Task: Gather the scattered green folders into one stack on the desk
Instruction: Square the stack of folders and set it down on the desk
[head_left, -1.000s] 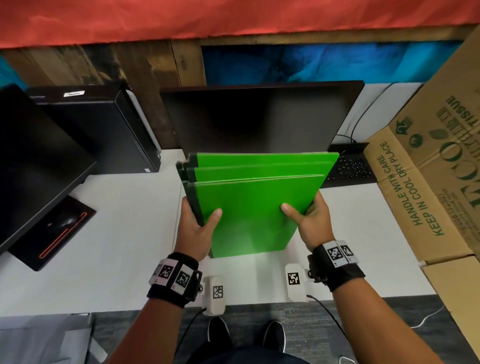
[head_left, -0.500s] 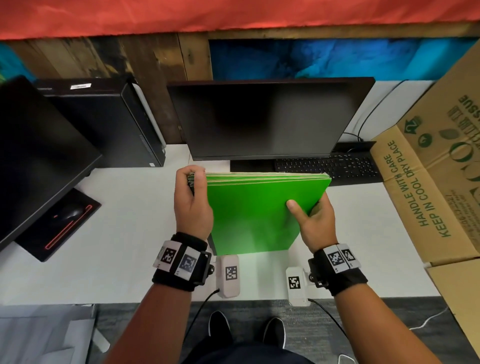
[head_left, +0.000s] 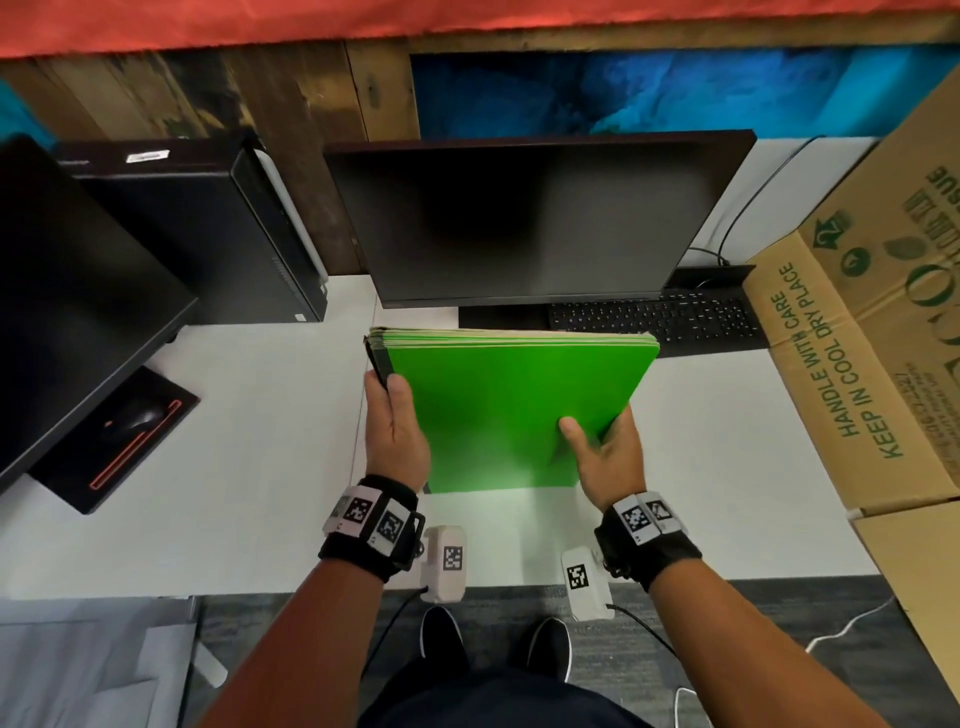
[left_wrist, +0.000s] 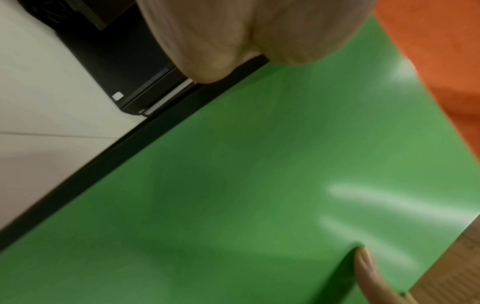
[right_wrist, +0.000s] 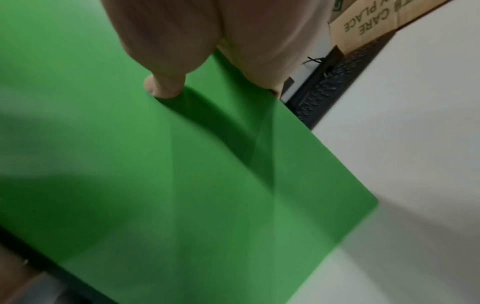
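Head view shows left hand (head_left: 396, 426) and right hand (head_left: 605, 457) gripping opposite edges of the green folders (head_left: 511, 410), likely squaring them on the desk (head_left: 234, 415).

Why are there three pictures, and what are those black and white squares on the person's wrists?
Those squares sit on wristbands that carry small cameras. The big picture comes from a camera on the person's head, looking down. The other two look along each hand. The left hand and the right hand hold one stack of flat green folders by its sides, tilted up over the white desk. Also on the desk are a black monitor, a black keyboard and a brown cardboard box.
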